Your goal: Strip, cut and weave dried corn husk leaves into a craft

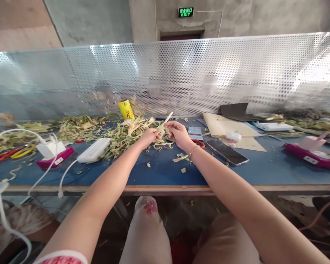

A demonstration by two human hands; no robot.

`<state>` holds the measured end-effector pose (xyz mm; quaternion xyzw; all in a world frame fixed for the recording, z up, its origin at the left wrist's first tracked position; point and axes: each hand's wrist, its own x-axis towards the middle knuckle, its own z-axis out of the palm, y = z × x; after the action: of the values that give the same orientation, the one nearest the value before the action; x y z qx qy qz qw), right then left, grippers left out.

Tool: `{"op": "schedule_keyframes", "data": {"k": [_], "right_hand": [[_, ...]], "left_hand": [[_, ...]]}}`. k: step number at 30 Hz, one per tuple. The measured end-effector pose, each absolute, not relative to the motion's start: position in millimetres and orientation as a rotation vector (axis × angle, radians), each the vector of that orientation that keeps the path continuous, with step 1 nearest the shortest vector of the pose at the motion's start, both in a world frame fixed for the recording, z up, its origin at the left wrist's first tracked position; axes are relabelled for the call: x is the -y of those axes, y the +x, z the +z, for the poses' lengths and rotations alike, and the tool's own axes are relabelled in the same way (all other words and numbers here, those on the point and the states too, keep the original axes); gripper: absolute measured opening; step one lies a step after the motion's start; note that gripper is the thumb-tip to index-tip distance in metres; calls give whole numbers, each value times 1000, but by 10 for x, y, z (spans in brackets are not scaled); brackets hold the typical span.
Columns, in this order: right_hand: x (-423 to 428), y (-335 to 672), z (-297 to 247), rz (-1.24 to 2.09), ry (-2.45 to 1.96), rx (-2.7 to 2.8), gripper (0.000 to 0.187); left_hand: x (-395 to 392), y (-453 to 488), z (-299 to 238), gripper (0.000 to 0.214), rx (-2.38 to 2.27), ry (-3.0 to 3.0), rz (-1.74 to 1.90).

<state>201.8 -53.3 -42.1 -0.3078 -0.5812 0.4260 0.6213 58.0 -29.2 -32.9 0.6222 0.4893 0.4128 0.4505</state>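
Both hands meet over the middle of the blue table. Between them is a pale yellow-green dried plant piece (167,118), with one narrow strip pointing up and to the right. My left hand (150,136) pinches its lower left part, fingers closed. On the other side my right hand (178,134), with a bracelet at the wrist, has its thumb and fingertips closed on the same piece. A heap of dried, curled plant strips (121,139) lies behind and left of my left hand. Under my right wrist a small plant scrap (180,157) rests on the table.
Right of my hands lie a phone (227,151), an earphone case (233,137), brown paper (228,124) and red-handled scissors (198,143). To the left are a white power bank (94,150), a purple power strip (55,159) and cables. A perforated metal screen (165,73) stands behind.
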Motion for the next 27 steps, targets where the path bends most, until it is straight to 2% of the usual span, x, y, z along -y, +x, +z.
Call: {"op": "schedule_keyframes", "data": {"k": [8,17,23,27], "right_hand": [[436,2090,-442,820,-906,1246,14],[488,2092,-454,515,-1105,1468,6],[460,2105,-482,423,-1134,1514,5],[490,2090,-462,498,-1188,1549,6]], "left_hand": [[363,621,-313,15,-1181,1680,856],[407,651,-295,15,-1005,1438,875],[391,666,-308,30,-974,1344,956],[385,662,-314,34,-949,1313,1020]]}}
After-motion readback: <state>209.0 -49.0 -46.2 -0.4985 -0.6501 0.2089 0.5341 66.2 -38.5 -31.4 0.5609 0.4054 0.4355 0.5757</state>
